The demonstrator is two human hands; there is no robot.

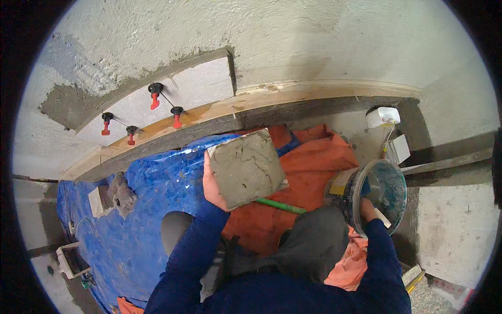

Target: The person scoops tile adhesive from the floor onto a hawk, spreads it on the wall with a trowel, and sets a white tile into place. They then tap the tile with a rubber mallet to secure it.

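Note:
My left hand (211, 183) holds a square tile (248, 170) up in front of my knees, its fingers along the left edge. Grey mortar coats the tile face turned toward me. At the right, a dark bucket (342, 193) is tilted, its open mouth showing a smeared inside. My right hand (368, 210) reaches into that mouth; its fingers are mostly hidden. Beside it is a pale, narrow piece (383, 217) that I cannot identify. A green rod (281, 205) lies just below the tile.
Red-and-black levelling clips (155, 95) stick out from tiles on the wall above a wooden batten (314, 89). Blue tarp (151, 209) and orange sheeting (319, 152) cover the floor. A white jug (383, 116) stands far right; a rag (123, 195) lies left.

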